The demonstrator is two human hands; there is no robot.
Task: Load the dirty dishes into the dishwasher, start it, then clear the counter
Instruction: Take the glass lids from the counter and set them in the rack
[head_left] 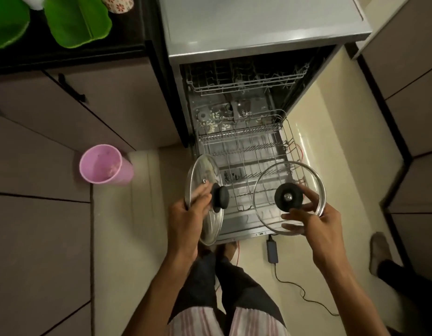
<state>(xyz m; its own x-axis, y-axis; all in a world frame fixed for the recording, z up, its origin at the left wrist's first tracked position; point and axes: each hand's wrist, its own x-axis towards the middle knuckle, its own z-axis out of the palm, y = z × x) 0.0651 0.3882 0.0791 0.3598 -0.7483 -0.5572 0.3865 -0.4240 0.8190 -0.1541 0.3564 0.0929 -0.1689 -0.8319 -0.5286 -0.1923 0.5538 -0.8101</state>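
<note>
The person stood before the open dishwasher (234, 98), holding a glass lid in each hand above the pulled-out lower rack (248, 151). The left hand (185, 214) gripped the left lid (205, 197) by its metal rim, fingers curled behind the glass; this lid was tilted nearly on edge, its black knob (219, 197) pointing right. The right hand (316, 219) grasped the right lid (289, 197) at its near right rim, thumb on top, fingers spread beneath. That lid faced the camera almost flat, clear glass ringed in steel, a black knob at its centre. A pink cup (103, 164) lay on the floor by the cabinets, left of the dishwasher. Green plastic dishes (76, 20) sat on the counter's near edge.
</note>
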